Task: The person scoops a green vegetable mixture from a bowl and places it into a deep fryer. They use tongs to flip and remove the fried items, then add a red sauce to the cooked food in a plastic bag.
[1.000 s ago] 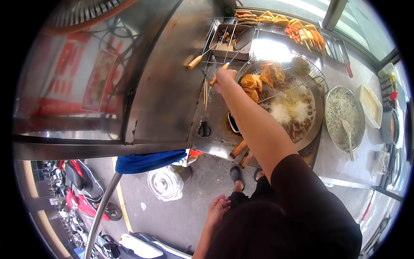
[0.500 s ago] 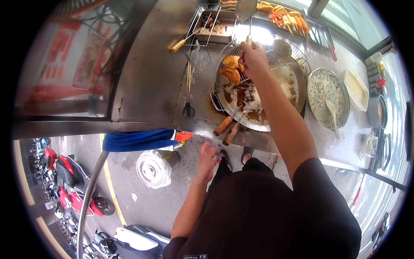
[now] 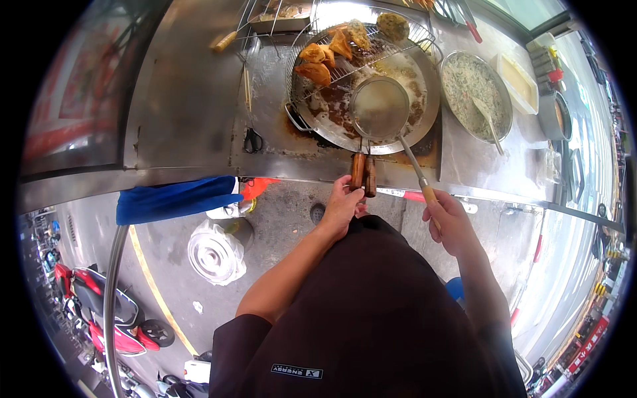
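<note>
In my right hand (image 3: pixel 446 222) is the pale wooden handle of a round wire-mesh skimmer (image 3: pixel 380 106). The skimmer's mesh head lies over the bubbling oil in a wide frying wok (image 3: pixel 424 99). At the near rim of the wok, my left hand (image 3: pixel 344 207) has its fingers closed round the lower end of a dark wooden handle (image 3: pixel 358 171). A second wooden handle (image 3: pixel 371 178) sits right beside it. A wire draining rack (image 3: pixel 298 73) spans the wok's far side, bearing several golden fried pieces (image 3: pixel 313 73) and a round greenish fritter (image 3: pixel 393 26).
To the right stand a large bowl of pale batter with green bits (image 3: pixel 464 83), a spoon (image 3: pixel 488 116) in it, and a white tub (image 3: pixel 517 83). Black scissors (image 3: pixel 253 140) lie left of the wok. A blue cloth (image 3: pixel 176 201) hangs at the counter's edge above a lidded bin (image 3: pixel 215 252).
My right hand has drawn back toward me from the rack, bringing the skimmer over the oil. My left hand has risen to the wooden handles. More fried pieces now show on the rack.
</note>
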Motion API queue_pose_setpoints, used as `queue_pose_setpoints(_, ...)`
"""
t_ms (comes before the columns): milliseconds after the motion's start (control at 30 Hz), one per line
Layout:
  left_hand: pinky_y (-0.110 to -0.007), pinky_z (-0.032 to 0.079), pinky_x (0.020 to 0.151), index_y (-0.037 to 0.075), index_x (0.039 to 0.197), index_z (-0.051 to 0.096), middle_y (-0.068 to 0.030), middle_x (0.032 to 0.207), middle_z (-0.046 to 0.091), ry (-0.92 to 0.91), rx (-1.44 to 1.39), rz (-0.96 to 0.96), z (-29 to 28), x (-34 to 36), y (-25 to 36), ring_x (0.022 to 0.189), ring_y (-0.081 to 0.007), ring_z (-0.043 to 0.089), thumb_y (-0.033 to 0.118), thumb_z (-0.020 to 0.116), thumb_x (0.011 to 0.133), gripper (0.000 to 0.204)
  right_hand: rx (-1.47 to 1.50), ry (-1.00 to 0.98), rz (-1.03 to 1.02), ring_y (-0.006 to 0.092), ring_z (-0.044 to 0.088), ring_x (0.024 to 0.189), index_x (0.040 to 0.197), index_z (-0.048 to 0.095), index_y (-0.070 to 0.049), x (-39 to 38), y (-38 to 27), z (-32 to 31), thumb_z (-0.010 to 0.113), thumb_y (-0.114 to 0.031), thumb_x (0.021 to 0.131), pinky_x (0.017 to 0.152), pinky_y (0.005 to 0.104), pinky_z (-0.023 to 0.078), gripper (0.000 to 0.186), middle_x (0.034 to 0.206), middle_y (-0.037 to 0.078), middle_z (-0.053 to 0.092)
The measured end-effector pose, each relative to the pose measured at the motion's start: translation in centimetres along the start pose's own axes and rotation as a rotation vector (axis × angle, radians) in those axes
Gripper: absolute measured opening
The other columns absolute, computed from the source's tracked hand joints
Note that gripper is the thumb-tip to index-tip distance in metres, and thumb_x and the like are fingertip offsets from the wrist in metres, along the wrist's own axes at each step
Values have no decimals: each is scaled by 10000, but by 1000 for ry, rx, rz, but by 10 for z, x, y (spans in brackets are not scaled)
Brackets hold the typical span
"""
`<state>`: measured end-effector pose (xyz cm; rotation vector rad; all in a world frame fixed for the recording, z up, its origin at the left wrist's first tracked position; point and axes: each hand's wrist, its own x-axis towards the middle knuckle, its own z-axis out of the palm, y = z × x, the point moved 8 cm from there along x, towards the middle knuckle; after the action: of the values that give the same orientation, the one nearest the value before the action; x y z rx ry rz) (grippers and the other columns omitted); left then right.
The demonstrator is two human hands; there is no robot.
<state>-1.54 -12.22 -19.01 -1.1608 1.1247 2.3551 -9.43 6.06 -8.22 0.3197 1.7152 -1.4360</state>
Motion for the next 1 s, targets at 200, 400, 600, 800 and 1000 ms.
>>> queue_pose_setpoints(200,-341,477,807,21,1259,370,-117,1142,493,-67,45,-36,-7,1,-11,1002,-216,545,157,526,894,420,-107,-89,100,80,427,412,1173,488,-7,28,-8,10,476,-190,936,351,228,314,300,727,52,532)
queue_pose_setpoints(400,-346,485,795,69,1141,465,-83,1044,554,274,-67,4,-125,-47,-39,941,-196,569,182,520,899,273,-38,-222,191,90,411,411,975,530,-26,56,-2,26,465,-226,935,365,232,314,214,693,33,506)
queue_pose_setpoints(600,-378,471,774,72,1137,472,-73,1025,548,739,-212,28,-212,-148,-88,927,-207,558,208,511,903,273,62,-395,131,83,413,434,835,484,-51,107,1,66,437,-169,931,352,234,321,158,679,33,497)
queue_pose_setpoints(800,-353,473,739,54,1162,458,-88,1046,548,888,-256,11,-191,-187,-127,930,-212,563,201,525,890,317,106,-277,103,63,399,428,883,502,-84,161,-12,57,459,-237,941,357,217,309,170,677,12,507)
queue_pose_setpoints(1000,-286,462,771,-3,1192,472,-94,1049,584,722,97,-36,-166,-171,-140,946,-149,557,238,560,878,405,-96,-163,-45,69,386,409,958,536,-75,195,-30,25,460,-240,930,344,228,297,184,679,11,502)
